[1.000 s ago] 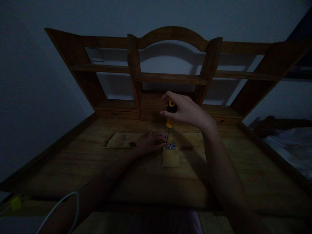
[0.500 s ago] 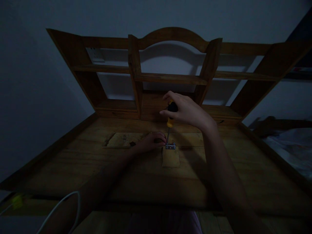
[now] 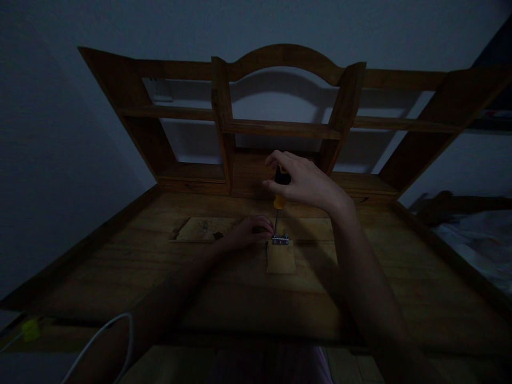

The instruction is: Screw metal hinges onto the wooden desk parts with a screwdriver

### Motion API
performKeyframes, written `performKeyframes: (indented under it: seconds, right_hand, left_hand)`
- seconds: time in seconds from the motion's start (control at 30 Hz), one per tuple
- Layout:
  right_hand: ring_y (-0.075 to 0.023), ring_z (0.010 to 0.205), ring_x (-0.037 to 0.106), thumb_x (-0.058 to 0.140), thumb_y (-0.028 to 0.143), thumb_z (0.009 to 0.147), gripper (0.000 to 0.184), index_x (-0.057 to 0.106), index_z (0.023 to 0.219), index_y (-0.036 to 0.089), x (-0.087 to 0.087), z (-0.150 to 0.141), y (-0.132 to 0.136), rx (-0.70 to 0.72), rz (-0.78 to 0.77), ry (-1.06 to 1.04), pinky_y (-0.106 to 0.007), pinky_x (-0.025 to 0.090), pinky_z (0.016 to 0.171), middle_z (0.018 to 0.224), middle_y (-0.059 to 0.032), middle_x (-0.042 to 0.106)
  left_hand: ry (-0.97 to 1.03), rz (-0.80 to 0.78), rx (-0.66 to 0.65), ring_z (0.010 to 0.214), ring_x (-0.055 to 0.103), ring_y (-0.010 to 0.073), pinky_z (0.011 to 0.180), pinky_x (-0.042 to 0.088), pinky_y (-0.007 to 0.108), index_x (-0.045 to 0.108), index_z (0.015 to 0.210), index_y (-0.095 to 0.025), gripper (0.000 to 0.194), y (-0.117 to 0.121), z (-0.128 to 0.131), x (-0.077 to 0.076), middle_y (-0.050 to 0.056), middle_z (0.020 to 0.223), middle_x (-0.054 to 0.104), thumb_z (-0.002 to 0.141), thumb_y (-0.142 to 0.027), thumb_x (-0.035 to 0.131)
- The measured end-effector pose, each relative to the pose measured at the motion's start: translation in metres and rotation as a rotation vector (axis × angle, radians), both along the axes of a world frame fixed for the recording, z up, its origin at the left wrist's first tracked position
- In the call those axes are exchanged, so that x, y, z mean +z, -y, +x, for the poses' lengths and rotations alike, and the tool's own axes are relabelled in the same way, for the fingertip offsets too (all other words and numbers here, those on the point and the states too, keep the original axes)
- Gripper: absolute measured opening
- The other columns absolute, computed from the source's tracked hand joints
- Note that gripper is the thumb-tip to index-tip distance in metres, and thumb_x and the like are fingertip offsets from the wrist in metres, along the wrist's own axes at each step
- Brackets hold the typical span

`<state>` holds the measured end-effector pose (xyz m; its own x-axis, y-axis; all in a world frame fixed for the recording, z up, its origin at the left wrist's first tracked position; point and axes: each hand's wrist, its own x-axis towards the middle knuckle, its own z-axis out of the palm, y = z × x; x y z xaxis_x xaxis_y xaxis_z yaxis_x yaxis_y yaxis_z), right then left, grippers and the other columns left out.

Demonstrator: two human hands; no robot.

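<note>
My right hand (image 3: 302, 178) is closed round the black and yellow handle of a screwdriver (image 3: 280, 201). The screwdriver stands almost upright, its tip down at the left end of a small metal hinge (image 3: 280, 240). That hinge lies along the far edge of a small square wooden piece (image 3: 281, 258) on the desk. My left hand (image 3: 256, 229) rests just left of the hinge, fingers curled together with the fingertips at the screwdriver's tip. Whatever they may pinch is too small and dark to make out.
Behind my hands rises a wooden shelf unit (image 3: 280, 128) against the wall. A longer wooden board (image 3: 200, 228) lies on the desk (image 3: 144, 266) to the left. A white cable (image 3: 128, 333) loops over my left forearm, near a yellow object (image 3: 31, 329) at the front edge.
The screwdriver's handle and my right fingers have shifted very slightly. My left hand stays by the hinge, which looks unmoved on the wooden piece.
</note>
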<state>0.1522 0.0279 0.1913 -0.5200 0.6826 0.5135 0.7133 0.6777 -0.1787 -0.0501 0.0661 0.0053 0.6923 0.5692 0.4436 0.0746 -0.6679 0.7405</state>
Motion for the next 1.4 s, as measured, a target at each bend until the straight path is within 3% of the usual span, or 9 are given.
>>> performKeyframes:
  seconds: [0.13,0.27,0.53,0.77,0.97,1.17,1.4]
  right_hand:
    - [-0.0288,0.109,0.062,0.057,0.03,0.091,0.026,0.054,0.116,0.025,-0.0003,0.0006,-0.0016,0.028,0.019,0.004,-0.044,0.045,0.095,0.119,-0.0074,0.065]
    - [-0.0284,0.111,0.061,0.058,0.021,0.083,0.038,0.049,0.12,0.024,0.0009,0.0001,0.0001,0.05,-0.015,-0.038,-0.043,0.046,0.095,0.125,-0.0086,0.062]
    - [-0.0278,0.104,0.061,0.057,0.033,0.091,0.019,0.051,0.107,0.024,0.0019,-0.0025,0.002,0.049,0.001,-0.016,-0.042,0.045,0.093,0.112,-0.0076,0.064]
    - [-0.0276,0.103,0.06,0.059,0.022,0.082,0.034,0.05,0.114,0.025,0.0015,-0.002,0.0007,0.056,0.001,-0.036,-0.043,0.045,0.092,0.121,-0.0076,0.061]
    - [-0.0266,0.1,0.06,0.058,0.034,0.091,0.022,0.051,0.111,0.025,0.0004,-0.0004,-0.0003,0.066,-0.013,-0.027,-0.042,0.045,0.09,0.11,-0.0064,0.063]
    - [-0.0269,0.104,0.06,0.056,0.023,0.086,0.024,0.053,0.11,0.024,0.0022,0.0015,-0.0003,0.033,-0.011,0.0,-0.042,0.044,0.093,0.117,-0.0073,0.06]
    - [-0.0269,0.105,0.06,0.058,0.031,0.09,0.023,0.054,0.111,0.025,0.0013,0.0009,-0.0003,0.065,-0.024,-0.02,-0.043,0.044,0.095,0.116,-0.0064,0.062]
  left_hand:
    - [-0.009,-0.006,0.0,0.097,0.069,0.0203,0.089,0.053,0.035,0.076,0.094,-0.017,0.024,-0.0008,0.0003,-0.0009,0.009,0.1,0.072,0.093,-0.04,0.069]
    - [-0.025,-0.01,-0.004,0.099,0.069,0.02,0.091,0.053,0.035,0.076,0.095,-0.017,0.022,-0.0021,-0.0007,-0.0023,0.009,0.102,0.072,0.094,-0.039,0.069]
    - [-0.013,-0.015,-0.007,0.102,0.067,0.0202,0.093,0.051,0.034,0.075,0.096,-0.017,0.02,-0.0036,-0.0024,-0.0059,0.008,0.102,0.072,0.093,-0.036,0.069]
    - [-0.017,-0.038,-0.008,0.099,0.067,0.0201,0.092,0.05,0.033,0.076,0.095,-0.016,0.023,-0.0024,-0.0008,-0.0044,0.008,0.102,0.071,0.093,-0.038,0.069]
    - [-0.004,-0.036,-0.015,0.097,0.066,0.0198,0.091,0.05,0.033,0.075,0.096,-0.016,0.021,-0.0024,-0.0008,-0.0044,0.008,0.101,0.071,0.093,-0.036,0.07]
    - [-0.007,-0.019,-0.012,0.098,0.067,0.0196,0.092,0.05,0.033,0.076,0.095,-0.016,0.02,-0.0043,-0.001,-0.0059,0.008,0.099,0.072,0.093,-0.035,0.07]
    - [-0.02,0.021,0.008,0.102,0.067,0.0193,0.092,0.051,0.032,0.078,0.099,-0.018,0.019,-0.005,-0.0026,-0.0086,0.009,0.106,0.071,0.094,-0.033,0.069]
